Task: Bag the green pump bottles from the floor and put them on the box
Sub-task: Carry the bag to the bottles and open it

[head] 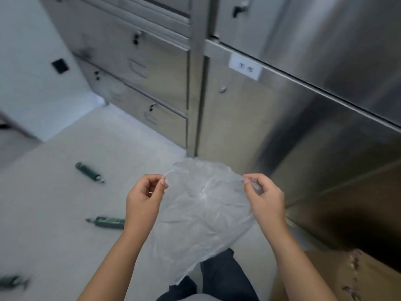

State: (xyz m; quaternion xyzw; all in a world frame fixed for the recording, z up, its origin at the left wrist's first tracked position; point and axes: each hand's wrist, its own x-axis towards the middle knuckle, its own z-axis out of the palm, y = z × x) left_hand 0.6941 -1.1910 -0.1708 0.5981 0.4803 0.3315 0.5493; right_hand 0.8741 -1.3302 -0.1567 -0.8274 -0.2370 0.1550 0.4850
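Note:
A clear plastic bag [201, 211] hangs in front of me, stretched between both hands. My left hand [144, 197] pinches its top left edge and my right hand [265, 196] pinches its top right edge. Three green pump bottles lie on the pale floor to the left: one [88, 171] farther off, one [108, 222] just left of my left forearm, and one [12, 281] at the lower left edge, blurred. A brown cardboard box [321, 276] sits at the lower right, below my right forearm.
Stainless steel cabinets [271, 118] with drawers and doors fill the back and right side, close to the bag. A white wall [32, 61] stands at the left. My dark trouser legs [219, 276] show below the bag. Pale floor [65, 196] stretches out to the left.

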